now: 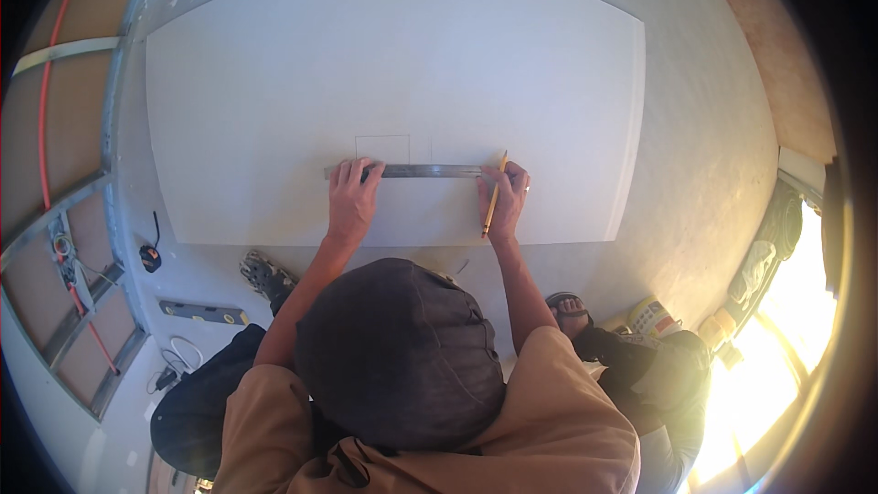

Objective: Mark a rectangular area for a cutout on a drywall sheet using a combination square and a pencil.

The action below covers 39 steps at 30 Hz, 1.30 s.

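Lying under left hand [353, 206], metal strip [425, 171]; pencil [493, 203] in right hand [509, 206]

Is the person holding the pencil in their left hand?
No, the yellow pencil is in the right hand; the left hand rests on the grey strip.

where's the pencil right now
In the head view, the yellow pencil is in the person's right hand, right of centre, over the white board and just past the right end of the grey bar.
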Each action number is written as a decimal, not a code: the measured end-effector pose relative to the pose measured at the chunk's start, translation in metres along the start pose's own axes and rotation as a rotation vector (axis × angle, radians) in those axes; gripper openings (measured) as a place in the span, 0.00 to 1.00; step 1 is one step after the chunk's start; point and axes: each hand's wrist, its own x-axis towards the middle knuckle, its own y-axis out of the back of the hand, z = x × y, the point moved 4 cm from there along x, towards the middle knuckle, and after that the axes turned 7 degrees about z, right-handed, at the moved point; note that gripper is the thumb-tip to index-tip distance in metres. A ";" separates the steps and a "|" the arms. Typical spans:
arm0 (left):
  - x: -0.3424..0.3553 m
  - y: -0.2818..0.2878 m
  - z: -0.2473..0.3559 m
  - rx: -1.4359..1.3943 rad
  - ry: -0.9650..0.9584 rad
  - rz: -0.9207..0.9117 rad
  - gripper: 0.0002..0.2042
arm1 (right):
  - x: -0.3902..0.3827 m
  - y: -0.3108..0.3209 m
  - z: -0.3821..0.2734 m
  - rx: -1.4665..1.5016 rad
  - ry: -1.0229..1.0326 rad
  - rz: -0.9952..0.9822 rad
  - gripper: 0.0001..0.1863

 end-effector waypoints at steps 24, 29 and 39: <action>-0.003 -0.008 0.004 0.159 -0.139 -0.133 0.25 | 0.003 0.017 -0.002 0.394 -0.434 -0.050 0.07; -0.002 -0.007 0.006 0.160 -0.136 -0.135 0.25 | 0.002 0.016 0.001 0.417 -0.430 -0.044 0.06; 0.000 -0.005 0.006 0.136 -0.130 -0.144 0.25 | 0.003 0.017 0.001 0.390 -0.394 -0.051 0.05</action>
